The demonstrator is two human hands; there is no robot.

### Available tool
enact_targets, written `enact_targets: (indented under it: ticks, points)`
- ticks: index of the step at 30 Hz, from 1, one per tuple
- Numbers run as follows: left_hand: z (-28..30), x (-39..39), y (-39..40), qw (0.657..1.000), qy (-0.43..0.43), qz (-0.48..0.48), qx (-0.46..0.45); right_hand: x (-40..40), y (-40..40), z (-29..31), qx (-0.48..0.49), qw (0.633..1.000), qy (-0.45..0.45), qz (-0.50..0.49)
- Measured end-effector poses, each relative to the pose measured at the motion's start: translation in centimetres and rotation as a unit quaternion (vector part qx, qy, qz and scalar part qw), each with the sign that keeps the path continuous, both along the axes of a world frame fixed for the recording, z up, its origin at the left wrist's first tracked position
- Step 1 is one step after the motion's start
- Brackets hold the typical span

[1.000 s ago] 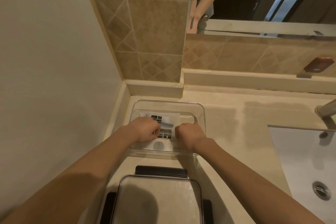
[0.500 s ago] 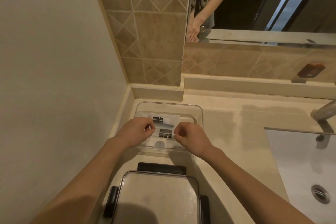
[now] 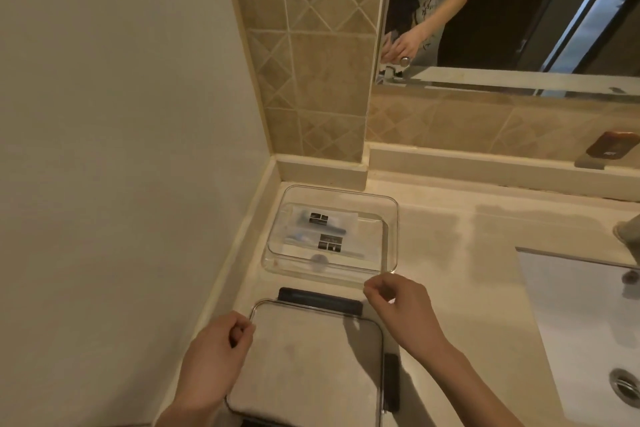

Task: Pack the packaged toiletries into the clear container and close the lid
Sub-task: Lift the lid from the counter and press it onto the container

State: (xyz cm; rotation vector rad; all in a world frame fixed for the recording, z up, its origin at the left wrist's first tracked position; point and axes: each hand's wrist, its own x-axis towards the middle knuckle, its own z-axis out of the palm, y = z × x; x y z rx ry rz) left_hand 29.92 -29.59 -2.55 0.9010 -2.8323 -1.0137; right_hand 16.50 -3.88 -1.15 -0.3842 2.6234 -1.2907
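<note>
Both hands are now drawing back out of the clear container (image 3: 391, 218), leaving two packaged toiletries (image 3: 325, 230) inside.
Left hand (image 3: 214, 354) and right hand (image 3: 403, 310) are hovering at the lid (image 3: 308, 357), fingers loosely curled, holding nothing.

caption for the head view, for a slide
Both hands hover at the lid, toiletries packed in the clear container.

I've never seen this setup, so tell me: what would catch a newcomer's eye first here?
The clear container in the counter's back left corner, open, with two packaged toiletries lying flat inside. In front of it lies the lid with dark latches, the left hand at its left edge and the right hand above its far right corner, both loosely curled and empty. A mirror hangs above, a sink sits right.
</note>
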Motion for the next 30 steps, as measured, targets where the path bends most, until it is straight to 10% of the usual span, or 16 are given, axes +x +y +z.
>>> enact_targets:
  ticks: [11, 30]
  points:
    - [-3.8, 6.5, 1.8, 0.98, -0.131, 0.153, 0.011, 2.9, -0.2, -5.0, 0.269, 0.962, 0.01, 0.04]
    - [-3.1, 6.0, 2.6, 0.971, -0.136, 0.194, 0.014, 2.5, 0.5, -5.7, 0.297, 0.951, 0.001, 0.085]
